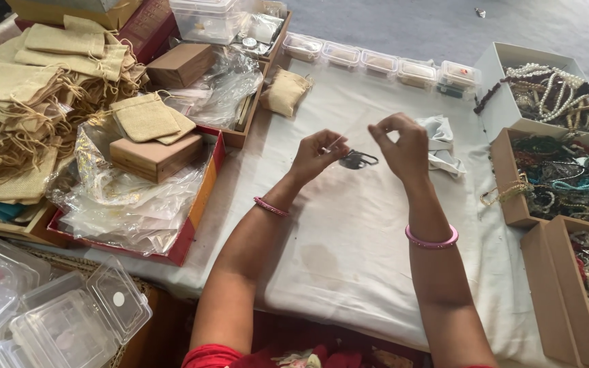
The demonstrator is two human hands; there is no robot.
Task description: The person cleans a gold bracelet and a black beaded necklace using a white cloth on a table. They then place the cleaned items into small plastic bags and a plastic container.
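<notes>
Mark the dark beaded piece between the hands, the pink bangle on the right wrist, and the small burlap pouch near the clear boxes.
dark beaded piece (358,160): head view, its middle.
pink bangle (431,240): head view, front edge.
small burlap pouch (285,92): head view, centre.

Your counter (349,225) wears a smooth, matt white cloth with a few soft creases. The little pouches (146,117) on your left are rough, woven cloth, tan and dull, with stringy cords. Under them lie crinkly clear plastic bags (127,204) that shine in the light. The small boxes (155,158) there look like plain brown card, matt and smooth. The see-through cases (69,320) near your left elbow are hard, glossy plastic. Your wrist bangles (431,240) are shiny pink and smooth. The open brown card trays (512,204) on your right hold glossy beads (550,88), some pearly white. The dark thing (358,160) between your hands looks shiny.
</notes>
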